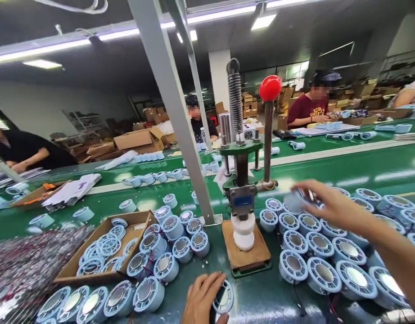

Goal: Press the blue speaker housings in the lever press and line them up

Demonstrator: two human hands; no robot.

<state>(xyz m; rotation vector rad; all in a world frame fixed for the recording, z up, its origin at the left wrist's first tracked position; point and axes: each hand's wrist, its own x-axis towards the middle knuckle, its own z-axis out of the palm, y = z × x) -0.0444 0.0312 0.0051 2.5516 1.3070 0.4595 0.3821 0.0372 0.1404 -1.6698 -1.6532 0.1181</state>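
Low at the front, my left hand (202, 297) is closed round a light-blue fan housing (228, 299) with a slotted ring. My right hand (317, 200), smeared by motion, grips another blue fan housing (293, 201) above the rows on the right. Between my hands stands a hand press (243, 198) with a red-knobbed lever (268, 117) pointing up. Its white round die (244, 234) sits over a wooden base plate (253, 258). Several similar housings with silver centres (324, 272) stand packed at right, and more (149, 292) stand at left.
A cardboard box (64, 272) of loose blue rings (108, 243) lies left, beside a heap of wired parts (28, 265). A grey post (180, 121) rises behind the press. Across the green conveyor belt (329, 166), several people work; one wears a maroon shirt (304, 112).
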